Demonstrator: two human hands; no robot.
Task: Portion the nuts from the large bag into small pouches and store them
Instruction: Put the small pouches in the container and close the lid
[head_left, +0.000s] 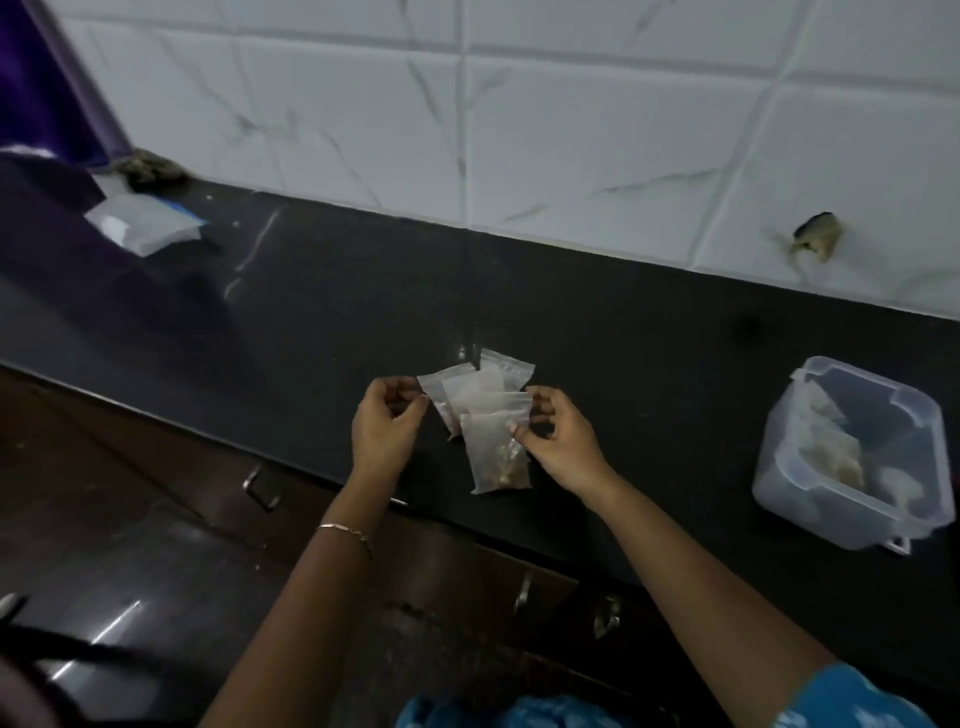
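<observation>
Several small clear zip pouches (470, 392) are fanned out above the dark countertop (649, 374), held between both hands. My left hand (385, 428) pinches the left edge of the fan. My right hand (558, 441) pinches the right edge near the zip strips. The lowest pouch (496, 457) hangs down with brown nuts in its bottom. A clear plastic storage box (779, 462) stands open at the right, with filled pouches (836, 457) inside. No large bag of nuts can be made out for certain.
A white flat packet (140, 226) lies at the far left of the counter, a crumpled dark cloth (148, 167) behind it. White tiled wall (519, 114) runs along the back. Brown drawers with metal handles (262, 488) sit below the counter edge.
</observation>
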